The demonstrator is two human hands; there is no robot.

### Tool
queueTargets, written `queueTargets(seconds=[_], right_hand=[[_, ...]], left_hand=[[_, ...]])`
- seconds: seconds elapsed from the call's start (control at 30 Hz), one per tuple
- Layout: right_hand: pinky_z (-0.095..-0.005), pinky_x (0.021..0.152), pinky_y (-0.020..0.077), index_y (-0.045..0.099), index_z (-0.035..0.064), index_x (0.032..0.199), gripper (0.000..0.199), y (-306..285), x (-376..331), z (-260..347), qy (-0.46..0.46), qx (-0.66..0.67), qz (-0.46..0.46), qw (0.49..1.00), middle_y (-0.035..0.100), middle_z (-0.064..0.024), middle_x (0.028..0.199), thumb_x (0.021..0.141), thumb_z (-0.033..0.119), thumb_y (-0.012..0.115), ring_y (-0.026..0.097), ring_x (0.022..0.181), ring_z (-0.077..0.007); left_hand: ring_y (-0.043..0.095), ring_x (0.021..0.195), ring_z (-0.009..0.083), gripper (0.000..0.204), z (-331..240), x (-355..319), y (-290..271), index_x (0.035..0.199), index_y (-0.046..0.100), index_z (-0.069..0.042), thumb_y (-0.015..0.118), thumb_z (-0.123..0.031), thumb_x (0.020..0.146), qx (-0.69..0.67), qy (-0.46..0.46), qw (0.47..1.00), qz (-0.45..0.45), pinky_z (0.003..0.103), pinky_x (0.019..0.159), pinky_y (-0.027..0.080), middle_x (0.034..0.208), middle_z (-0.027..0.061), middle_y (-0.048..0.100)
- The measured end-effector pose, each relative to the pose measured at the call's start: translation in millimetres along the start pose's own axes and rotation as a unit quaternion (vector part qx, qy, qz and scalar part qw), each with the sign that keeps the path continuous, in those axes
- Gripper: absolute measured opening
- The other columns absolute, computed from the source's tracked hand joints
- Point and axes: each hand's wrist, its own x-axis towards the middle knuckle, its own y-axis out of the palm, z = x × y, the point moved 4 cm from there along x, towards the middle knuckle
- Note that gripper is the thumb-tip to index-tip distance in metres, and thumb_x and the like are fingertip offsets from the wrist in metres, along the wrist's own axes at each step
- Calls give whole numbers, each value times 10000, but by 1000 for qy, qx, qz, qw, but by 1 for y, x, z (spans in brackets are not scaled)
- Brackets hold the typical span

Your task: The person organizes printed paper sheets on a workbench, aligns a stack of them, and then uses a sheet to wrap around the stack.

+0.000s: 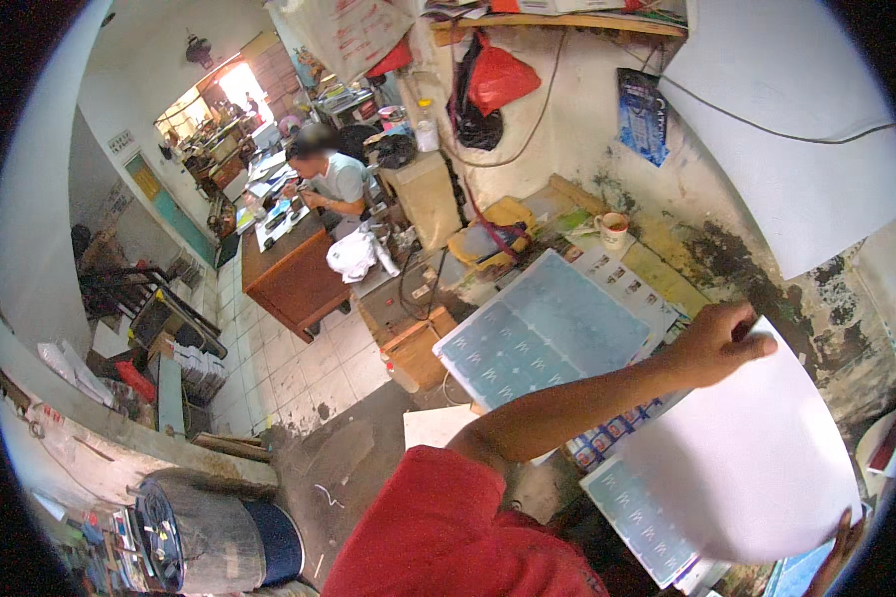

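A large white sheet of paper (pixel 767 438) bows between my two hands. The fingers of my left hand (pixel 719 346) are curled round its upper corner. At the lower edge of that sheet is my right hand (pixel 838 553), partly cut off by the rim of the picture, with its fingers closed on the paper. Beneath the sheet lies a stack of blue-green printed sheets (pixel 635 512). A larger blue-green printed sheet (pixel 558 323) lies beyond my left forearm. Part of a print with small blue pictures (pixel 602 438) shows between them.
A cup (pixel 612 229) stands on the bench by the stained wall. A large white panel (pixel 806 119) leans at right. Farther left, another person (pixel 336 179) sits at a brown desk (pixel 289 274). A barrel-shaped container (pixel 219 542) stands at lower left.
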Motion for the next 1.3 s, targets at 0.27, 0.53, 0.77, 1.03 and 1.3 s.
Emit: queueTargets(seconds=[0.27,0.53,0.77,1.03,1.3], right_hand=[[-460,926,482,548,70,1345,432,273,61,-126,-38,-98,174,979,632,-215,1160,915,108,565,591,1072,-357],[-351,970,496,562,16,1313,452,333,78,-101,354,614,326,626,621,-121,1265,907,190,658,608,1127,-210],[-342,941,491,598,10,1257,455,313,98,-77,265,386,347,813,669,-121,1153,889,241,734,618,1036,-176],[-435,1126,348,323,-28,1458,651,295,74,17,90,181,288,936,404,-273,1451,926,174,638,400,1360,-401],[-569,1175,173,184,-23,1508,877,312,64,12,9,104,271,957,225,-336,1526,816,99,708,204,1450,-459]], left_hand=[[583,687,191,536,305,-70,68,818,714,-21,747,-555,781,-38,-348,931,100,369,638,464,702,104,637],[612,1085,245,555,333,-89,86,1194,628,-41,807,-365,780,-256,-635,704,187,416,924,505,1156,116,650],[657,980,250,475,304,-56,118,1190,620,26,753,-273,846,78,-452,852,253,367,868,506,1070,153,693],[432,1334,408,572,239,-88,142,1418,404,29,610,-116,905,253,-218,894,298,457,1125,320,1398,286,464],[279,1401,514,946,254,-108,144,1463,290,55,743,-411,775,282,-127,891,332,548,1151,267,1483,328,334]])
